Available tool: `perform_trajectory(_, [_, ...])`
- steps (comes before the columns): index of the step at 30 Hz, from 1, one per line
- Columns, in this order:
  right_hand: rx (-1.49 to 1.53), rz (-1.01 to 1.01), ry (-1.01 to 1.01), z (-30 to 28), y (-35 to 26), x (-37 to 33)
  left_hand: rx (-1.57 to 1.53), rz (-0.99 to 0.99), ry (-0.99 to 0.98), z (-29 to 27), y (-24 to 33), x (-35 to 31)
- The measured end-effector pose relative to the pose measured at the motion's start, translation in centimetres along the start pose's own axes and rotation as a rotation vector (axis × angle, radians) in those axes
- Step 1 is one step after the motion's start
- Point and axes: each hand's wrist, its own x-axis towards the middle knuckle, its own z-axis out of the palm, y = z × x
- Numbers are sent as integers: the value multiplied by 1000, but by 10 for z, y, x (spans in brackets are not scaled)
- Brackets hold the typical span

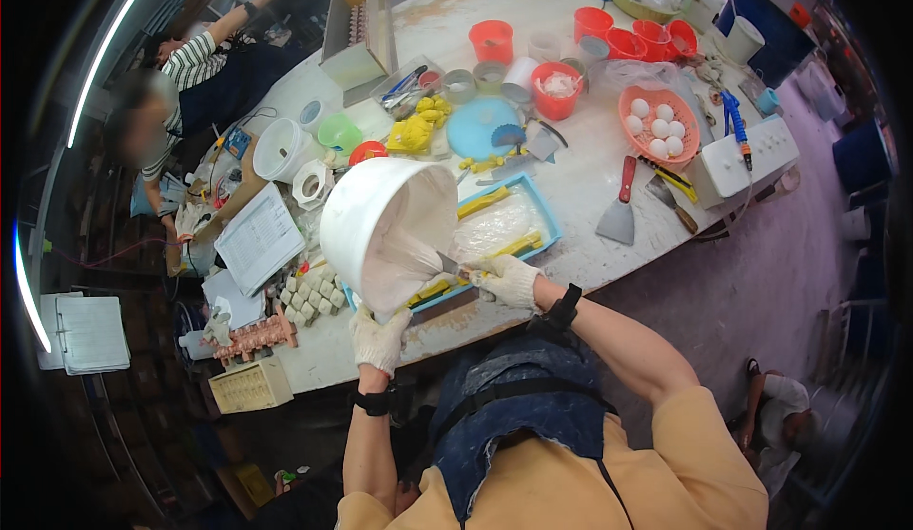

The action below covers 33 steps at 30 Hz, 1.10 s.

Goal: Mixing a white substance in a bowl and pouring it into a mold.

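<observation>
Two gloved hands work at the near edge of the pale round table (590, 197): the left hand (378, 338) has its fingers clenched under the rim of a large white plastic bucket (366, 221) tipped on its side with thick white paste inside, while the right hand (509, 281) grips a small metal scraper (447, 264) reaching into the bucket's mouth. Just behind the bucket lies a shallow blue tray (547, 221) holding yellow moulds under clear film, and farther off sit a red-handled putty knife (620, 212), an orange basket of white eggs (658, 123) and red cups (628, 40)
</observation>
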Motion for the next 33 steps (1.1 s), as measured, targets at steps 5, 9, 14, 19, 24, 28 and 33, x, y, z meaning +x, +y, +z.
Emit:
perform_trajectory(5, [131,67,-104,-43,3,-14,248,263,88,14,0,7])
perform_trajectory(9, [-220,-29,-5,-104,-27,-54,490,326,180,15,13,2])
perform_trajectory(14, [-474,-79,102,-146,-25,-78,507,374,193,18,21,-4])
perform_trajectory(19, [-575,1,207,-136,-38,-87,551,413,216,20,44,-16])
perform_trajectory(24, [-365,-129,258,-146,-18,-96,491,503,233,26,59,-20])
perform_trajectory(28, [-190,-187,275,-147,-16,-101,467,509,222,30,68,-21])
perform_trajectory(33, [-281,-182,272,-151,-22,-107,508,460,218,37,68,-21])
